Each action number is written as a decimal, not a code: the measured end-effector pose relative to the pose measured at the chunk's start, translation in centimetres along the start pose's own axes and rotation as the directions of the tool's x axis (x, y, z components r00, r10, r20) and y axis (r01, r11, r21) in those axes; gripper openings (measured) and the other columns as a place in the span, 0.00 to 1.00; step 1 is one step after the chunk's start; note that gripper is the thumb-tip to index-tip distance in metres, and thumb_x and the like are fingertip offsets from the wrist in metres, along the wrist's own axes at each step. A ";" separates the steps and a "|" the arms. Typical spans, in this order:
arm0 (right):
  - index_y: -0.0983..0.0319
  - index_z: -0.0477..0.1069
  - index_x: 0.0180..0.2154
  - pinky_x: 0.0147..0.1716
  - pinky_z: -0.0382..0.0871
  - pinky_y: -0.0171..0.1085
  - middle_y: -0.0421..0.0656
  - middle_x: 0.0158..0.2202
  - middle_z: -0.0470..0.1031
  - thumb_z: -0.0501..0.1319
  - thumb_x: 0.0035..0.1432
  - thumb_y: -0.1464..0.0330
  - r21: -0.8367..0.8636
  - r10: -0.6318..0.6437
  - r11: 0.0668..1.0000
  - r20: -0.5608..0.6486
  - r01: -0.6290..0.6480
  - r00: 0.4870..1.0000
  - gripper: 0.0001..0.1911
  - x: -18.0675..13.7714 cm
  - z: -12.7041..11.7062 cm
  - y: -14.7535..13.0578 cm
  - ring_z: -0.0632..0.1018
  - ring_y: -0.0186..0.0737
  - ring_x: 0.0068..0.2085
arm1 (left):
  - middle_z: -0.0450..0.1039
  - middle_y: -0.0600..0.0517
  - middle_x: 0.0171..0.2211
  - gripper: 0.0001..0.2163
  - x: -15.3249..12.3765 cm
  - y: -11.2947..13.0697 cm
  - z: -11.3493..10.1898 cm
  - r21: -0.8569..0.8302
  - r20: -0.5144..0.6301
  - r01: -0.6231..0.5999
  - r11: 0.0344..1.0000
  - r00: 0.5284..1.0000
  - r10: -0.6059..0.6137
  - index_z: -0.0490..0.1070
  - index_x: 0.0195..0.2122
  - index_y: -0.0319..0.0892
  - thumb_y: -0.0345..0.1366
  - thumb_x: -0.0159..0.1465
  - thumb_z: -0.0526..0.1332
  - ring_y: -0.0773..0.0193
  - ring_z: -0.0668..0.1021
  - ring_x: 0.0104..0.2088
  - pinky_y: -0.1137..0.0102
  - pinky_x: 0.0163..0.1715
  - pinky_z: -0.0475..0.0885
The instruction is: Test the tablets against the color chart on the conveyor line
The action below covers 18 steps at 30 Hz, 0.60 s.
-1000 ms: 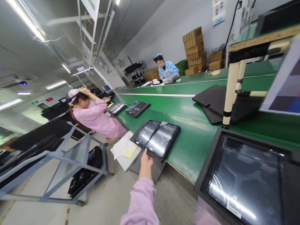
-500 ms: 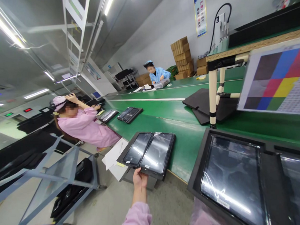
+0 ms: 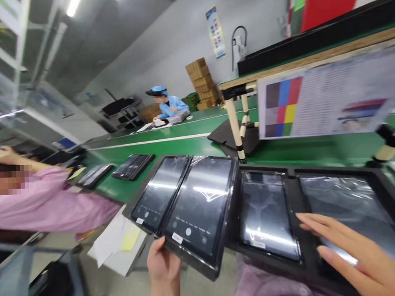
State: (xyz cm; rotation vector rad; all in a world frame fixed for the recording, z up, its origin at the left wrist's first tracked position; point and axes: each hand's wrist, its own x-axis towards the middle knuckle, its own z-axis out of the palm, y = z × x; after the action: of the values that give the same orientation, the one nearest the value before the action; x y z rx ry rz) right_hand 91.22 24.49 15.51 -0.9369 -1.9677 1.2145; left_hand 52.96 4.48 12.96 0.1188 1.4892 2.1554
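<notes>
- Head view: the person's left hand (image 3: pixel 163 270) grips the near edge of a black foam tray (image 3: pixel 183 204), fingers closed on its rim, at the edge of the green conveyor belt (image 3: pixel 184 142).
- That tray carries two plastic-wrapped tablets side by side, the left tablet (image 3: pixel 160 192) and the right tablet (image 3: pixel 199 204), both face up with lit screens; their long axes run away from the person and lean toward the upper right.
- The tray's right edge touches, and seems to overlap slightly, a second black tray (image 3: pixel 292 183) lying directly in front of the person, which also holds two wrapped tablets.
- The right hand (image 3: pixel 353 250) is spread flat, fingers extended and holding nothing, over the second tray's right-hand tablet (image 3: pixel 345 207); whether the fingertips touch the wrap cannot be told.
- The gripped tray lies up and to the left of the left hand, which is much the nearer of the two; the right hand is well apart from it, across the second tray.
- Farther down the belt lie two more trays of tablets (image 3: pixel 133 165), with white papers and a yellow note (image 3: pixel 129 239) at the belt's near edge.
- A colour test chart (image 3: pixel 325 98) leans on a pipe-frame stand (image 3: pixel 235 120) behind the trays.
- A co-worker in pink (image 3: pixel 50 205) sits at left; another in blue (image 3: pixel 168 106) works at the far end, near stacked cartons (image 3: pixel 203 83).
</notes>
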 end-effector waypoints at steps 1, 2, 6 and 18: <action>0.44 0.74 0.55 0.46 0.78 0.56 0.47 0.53 0.77 0.60 0.56 0.46 0.100 0.061 0.993 0.016 -0.062 0.998 0.26 -0.3 0.8 -0.8 0.81 0.57 0.47 | 0.80 0.53 0.24 0.14 -1.0 -0.8 1.1 0.000 0.041 0.041 0.999 0.998 -0.041 0.81 0.37 0.47 0.37 0.49 0.62 0.51 0.83 0.33 0.59 0.39 0.80; 0.46 0.67 0.62 0.46 0.78 0.55 0.49 0.57 0.74 0.58 0.59 0.45 0.244 0.119 0.962 0.028 -0.123 0.992 0.32 -0.4 1.6 -1.6 0.81 0.55 0.48 | 0.80 0.53 0.24 0.13 -2.2 -1.9 2.3 0.002 0.080 0.083 0.997 0.993 -0.083 0.80 0.35 0.47 0.36 0.48 0.62 0.51 0.83 0.32 0.59 0.38 0.80; 0.51 0.42 0.71 0.42 0.80 0.50 0.50 0.66 0.63 0.49 0.59 0.38 0.664 0.372 0.722 -0.133 -0.196 0.919 0.46 0.6 2.3 -3.8 0.81 0.51 0.47 | 0.81 0.51 0.26 0.07 -8.4 -7.2 8.6 0.006 0.221 0.257 0.966 0.942 -0.252 0.78 0.28 0.46 0.35 0.45 0.66 0.52 0.83 0.32 0.60 0.36 0.80; 0.61 0.72 0.57 0.67 0.50 0.45 0.48 0.57 0.74 0.49 0.69 0.58 0.395 0.638 0.770 -0.469 -0.501 0.611 0.24 3.0 -9.4 1.8 0.64 0.47 0.66 | 0.79 0.47 0.42 0.30 -20.4 -13.4 18.9 0.144 0.460 0.702 0.697 0.576 -0.676 0.71 0.38 0.42 0.48 0.38 0.80 0.58 0.82 0.44 0.66 0.46 0.76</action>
State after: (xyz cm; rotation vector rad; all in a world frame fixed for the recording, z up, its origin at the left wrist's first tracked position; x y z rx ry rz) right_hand 97.61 31.93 17.82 -1.6690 -1.0200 1.2350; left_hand 82.00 14.76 12.76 0.0343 0.9430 1.3717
